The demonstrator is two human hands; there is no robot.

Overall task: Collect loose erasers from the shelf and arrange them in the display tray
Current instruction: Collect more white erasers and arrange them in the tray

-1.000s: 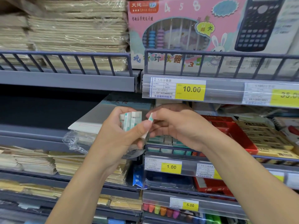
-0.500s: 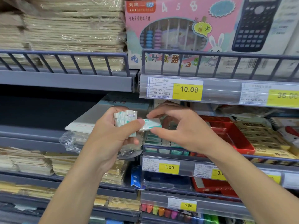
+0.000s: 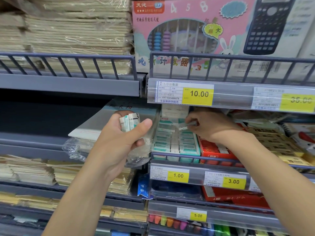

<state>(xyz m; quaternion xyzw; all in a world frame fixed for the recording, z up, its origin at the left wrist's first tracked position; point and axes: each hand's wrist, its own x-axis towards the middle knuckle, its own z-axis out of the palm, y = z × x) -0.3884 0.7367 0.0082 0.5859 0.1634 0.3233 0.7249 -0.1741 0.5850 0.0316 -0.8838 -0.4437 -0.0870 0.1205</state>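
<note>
I am seeing my left hand (image 3: 119, 138) holding a small bunch of loose erasers (image 3: 129, 122) upright in a closed grip, thumb pressing across them, with some crumpled clear plastic wrap (image 3: 141, 150) hanging beneath. My right hand (image 3: 209, 126) is reaching over the display tray (image 3: 197, 150) on the middle shelf, its grip pinching a single eraser (image 3: 185, 127) just above the back rows. The tray is sitting behind the shelf rail (image 3: 196, 158), over the 1.00 price tag (image 3: 178, 175), beside a red box (image 3: 214, 150).

A pink abacus box (image 3: 184, 31) stands beside wrapped notebook stacks (image 3: 78, 31), above yellow price tags (image 3: 198, 94).
</note>
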